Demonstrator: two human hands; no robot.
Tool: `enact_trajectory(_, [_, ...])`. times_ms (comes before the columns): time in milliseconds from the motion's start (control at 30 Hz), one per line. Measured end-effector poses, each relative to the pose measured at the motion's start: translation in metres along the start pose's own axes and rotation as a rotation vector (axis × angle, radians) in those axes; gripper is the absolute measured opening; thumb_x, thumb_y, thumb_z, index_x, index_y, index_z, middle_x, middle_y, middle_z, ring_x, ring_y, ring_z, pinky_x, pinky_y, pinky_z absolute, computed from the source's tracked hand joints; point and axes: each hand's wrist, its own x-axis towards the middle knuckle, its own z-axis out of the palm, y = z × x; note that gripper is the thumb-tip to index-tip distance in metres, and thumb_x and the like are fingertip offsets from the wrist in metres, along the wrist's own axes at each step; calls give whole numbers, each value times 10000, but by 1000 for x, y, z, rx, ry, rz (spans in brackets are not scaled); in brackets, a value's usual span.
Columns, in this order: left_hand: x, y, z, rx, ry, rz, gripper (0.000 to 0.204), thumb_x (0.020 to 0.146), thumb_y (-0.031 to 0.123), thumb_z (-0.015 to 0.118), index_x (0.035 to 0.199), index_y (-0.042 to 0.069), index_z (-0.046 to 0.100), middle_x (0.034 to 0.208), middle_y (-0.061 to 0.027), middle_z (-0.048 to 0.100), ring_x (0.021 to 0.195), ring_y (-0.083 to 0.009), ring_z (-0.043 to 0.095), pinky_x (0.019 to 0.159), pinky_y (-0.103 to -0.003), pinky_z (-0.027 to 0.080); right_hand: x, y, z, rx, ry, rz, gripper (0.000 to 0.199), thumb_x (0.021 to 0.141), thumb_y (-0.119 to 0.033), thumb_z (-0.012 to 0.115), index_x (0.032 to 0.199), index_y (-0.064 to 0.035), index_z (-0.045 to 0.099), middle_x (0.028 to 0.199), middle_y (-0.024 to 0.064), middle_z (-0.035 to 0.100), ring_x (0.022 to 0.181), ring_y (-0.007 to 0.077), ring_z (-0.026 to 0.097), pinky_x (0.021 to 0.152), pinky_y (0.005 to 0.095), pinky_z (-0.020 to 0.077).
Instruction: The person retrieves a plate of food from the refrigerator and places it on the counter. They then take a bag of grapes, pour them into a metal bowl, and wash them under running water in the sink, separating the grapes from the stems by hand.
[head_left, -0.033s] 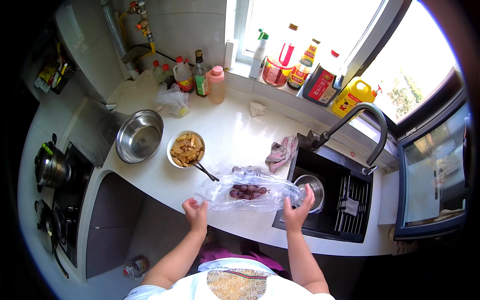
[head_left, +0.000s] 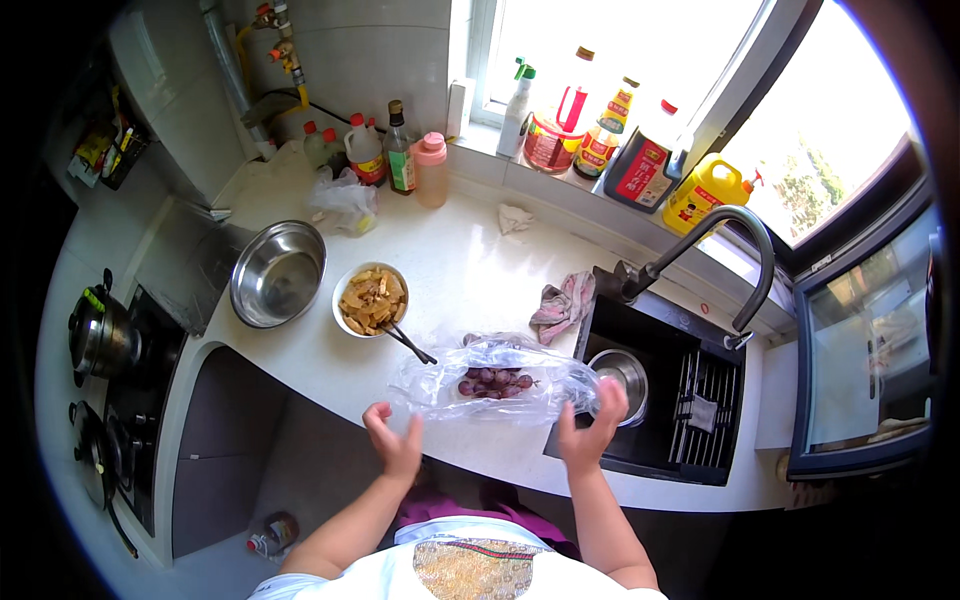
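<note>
A clear plastic bag (head_left: 440,395) lies spread on the counter in front of me. Dark red grapes (head_left: 485,381) show in its middle. Just off the bag's near left edge is my left hand (head_left: 397,445), its thumb and fingers apart and nothing between them. By the right end, my right hand (head_left: 592,430) has its fingers spread and curved, with no hold on the plastic; whether it touches the bag I cannot tell. Left of the bag stands a white bowl (head_left: 347,322) of brown, chip-like pieces (head_left: 375,298), dark chopsticks (head_left: 411,344) leaning out over its rim.
At the right, a black sink (head_left: 640,455) holds a steel bowl (head_left: 632,372) under a dark faucet (head_left: 765,270). A crumpled cloth (head_left: 563,308) lies at its corner. A steel basin (head_left: 262,300) sits farther left, near the stove. Several bottles (head_left: 402,160) line the wall and windowsill.
Both hands have come slightly nearer to me. The fingers have spread wider apart, while the bag and grapes stay in place.
</note>
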Motion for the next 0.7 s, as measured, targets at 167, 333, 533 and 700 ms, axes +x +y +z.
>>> enact_trajectory(167, [25, 79, 10, -324, -543, 898, 255, 714, -28, 608, 955, 51, 583, 947, -130, 599, 925, -332, 595, 864, -409, 488, 3, -12, 25, 253, -482, -345, 271, 737, -54, 650, 1004, -32, 610, 950, 120, 594, 873, 299, 575, 794, 385, 468])
enact_trajectory(333, [64, 51, 101, 81, -538, 665, 354, 836, 130, 550, 1182, 56, 551, 1231, -190, 526, 1163, -372, 483, 996, -518, 347, 14, 38, 77, -16, -804, -197, 651, 693, -185, 724, 1278, -94, 455, 1300, 201, 419, 1181, 386, 418, 947, 475, 391])
enact_trajectory(533, [87, -3, 136, 380, -685, 288, 474, 892, 401, 507, 1258, 98, 509, 1363, -186, 433, 1260, -374, 389, 1033, -635, 172, 41, 67, 103, -240, -1337, -2, 1211, 531, -340, 848, 1474, -234, 96, 1501, 228, 102, 1376, 431, 131, 1040, 614, 243])
enact_trajectory(700, [73, -30, 133, 246, -684, 138, 289, 883, 336, 536, 932, 53, 574, 1056, -195, 604, 1041, -386, 541, 908, -523, 374, 15, 83, 107, -182, -1362, -78, 1207, 512, -268, 846, 1470, -206, 115, 1469, 215, 215, 1345, 411, 238, 1051, 582, 262])
